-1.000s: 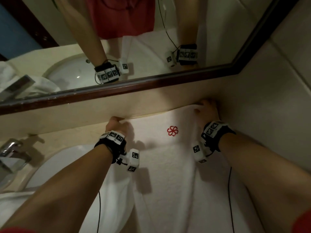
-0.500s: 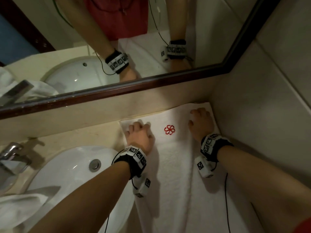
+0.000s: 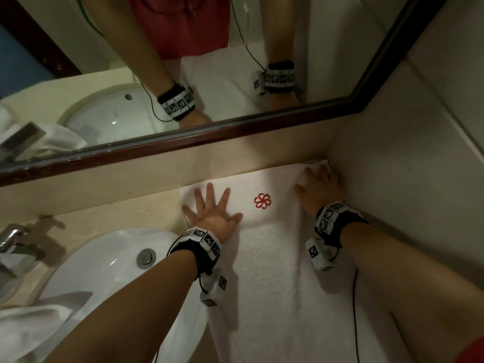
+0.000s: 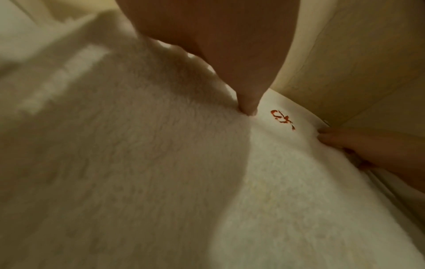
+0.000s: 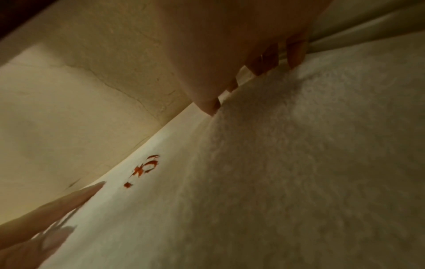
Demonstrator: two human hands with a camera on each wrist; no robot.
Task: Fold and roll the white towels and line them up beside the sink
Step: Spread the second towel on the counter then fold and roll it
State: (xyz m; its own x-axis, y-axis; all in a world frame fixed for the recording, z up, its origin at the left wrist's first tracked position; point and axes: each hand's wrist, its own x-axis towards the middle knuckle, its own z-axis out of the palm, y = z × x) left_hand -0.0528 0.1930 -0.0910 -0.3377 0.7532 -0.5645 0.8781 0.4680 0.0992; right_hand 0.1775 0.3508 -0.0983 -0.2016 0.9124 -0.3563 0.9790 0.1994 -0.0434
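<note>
Left of the towel point(image 3: 275, 258), the sink point(image 3: 104, 263) sat in the bench point(image 3: 117, 213), its rim under the towel's left edge. The towel lay flat, its far edge against the backsplash below the mirror point(image 3: 183, 134). The left hand point(image 3: 209, 210) pressed it with fingers spread wide, left of the red emblem point(image 3: 262, 201). The right hand point(image 3: 318, 188) lay flat on the far right corner, tight against the side wall point(image 3: 406, 166).
</note>
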